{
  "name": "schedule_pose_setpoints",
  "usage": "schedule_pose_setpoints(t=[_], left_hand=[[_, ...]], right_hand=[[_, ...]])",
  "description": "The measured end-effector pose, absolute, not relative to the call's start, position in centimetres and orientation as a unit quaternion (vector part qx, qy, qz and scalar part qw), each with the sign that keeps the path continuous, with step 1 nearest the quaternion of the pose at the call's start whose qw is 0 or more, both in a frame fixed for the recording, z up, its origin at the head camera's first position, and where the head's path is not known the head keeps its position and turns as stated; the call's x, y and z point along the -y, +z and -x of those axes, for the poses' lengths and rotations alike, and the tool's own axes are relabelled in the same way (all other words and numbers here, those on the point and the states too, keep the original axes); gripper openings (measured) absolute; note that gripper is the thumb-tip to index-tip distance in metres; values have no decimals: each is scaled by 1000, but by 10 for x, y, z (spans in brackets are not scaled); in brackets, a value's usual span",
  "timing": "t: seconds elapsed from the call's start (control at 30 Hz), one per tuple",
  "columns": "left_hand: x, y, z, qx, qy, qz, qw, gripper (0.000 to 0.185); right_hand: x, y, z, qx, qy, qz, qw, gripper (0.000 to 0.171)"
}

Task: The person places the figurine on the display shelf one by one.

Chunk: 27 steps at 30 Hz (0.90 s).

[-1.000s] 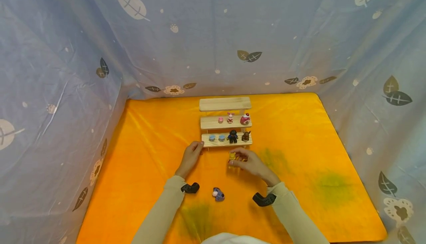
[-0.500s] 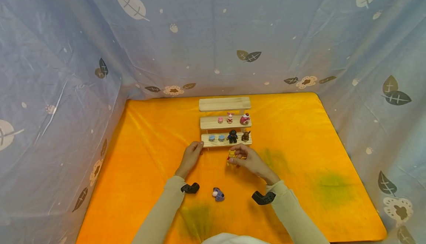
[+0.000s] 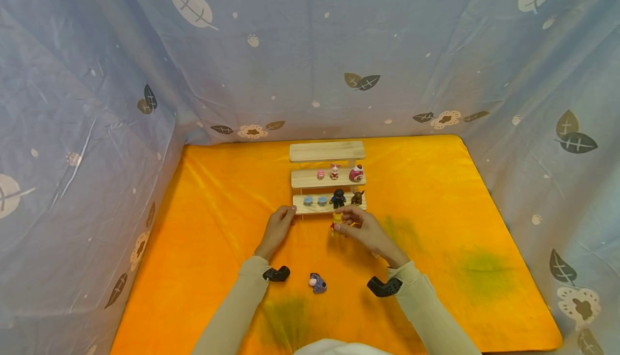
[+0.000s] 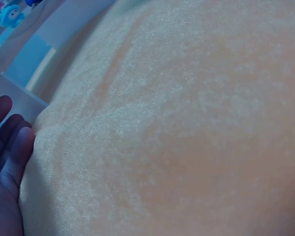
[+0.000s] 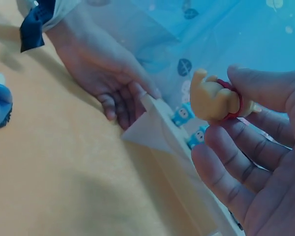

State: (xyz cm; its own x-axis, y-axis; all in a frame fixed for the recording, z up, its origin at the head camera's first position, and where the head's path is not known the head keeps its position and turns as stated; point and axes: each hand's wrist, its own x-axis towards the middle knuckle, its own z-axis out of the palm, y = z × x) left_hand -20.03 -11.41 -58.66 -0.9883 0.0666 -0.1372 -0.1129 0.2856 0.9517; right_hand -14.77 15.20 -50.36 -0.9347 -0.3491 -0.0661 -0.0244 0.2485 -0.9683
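Pinched between right-hand fingers (image 5: 250, 142), yellow figurine (image 5: 214, 101) hovers.

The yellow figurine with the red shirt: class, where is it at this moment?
In the head view the yellow figurine is pinched in the right hand, just in front of the wooden shelf's lowest step, below the black figure.

An orange cloth (image 3: 218, 220) covers the flat surface that fills the lower middle of the head view, with greenish stains toward the lower right. Near the frame's centre a three-tier wooden shelf (image 3: 327, 151) stands on it. Low in the frame, between the two sleeves, a small blue-purple figure (image 3: 317, 283) lies on the cloth.
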Motion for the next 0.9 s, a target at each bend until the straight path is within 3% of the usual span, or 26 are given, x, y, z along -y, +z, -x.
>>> schedule_pose_setpoints(t=[0.57,0.9], left_hand=[[115,-587,199,-798,598,9,75,42],[115,-586,199,-798,598,7,76,45]], right_hand=[[-153,-487,155,-774,-610,127,112,45],[-155,-471,163,-774,-615,119,92,38]])
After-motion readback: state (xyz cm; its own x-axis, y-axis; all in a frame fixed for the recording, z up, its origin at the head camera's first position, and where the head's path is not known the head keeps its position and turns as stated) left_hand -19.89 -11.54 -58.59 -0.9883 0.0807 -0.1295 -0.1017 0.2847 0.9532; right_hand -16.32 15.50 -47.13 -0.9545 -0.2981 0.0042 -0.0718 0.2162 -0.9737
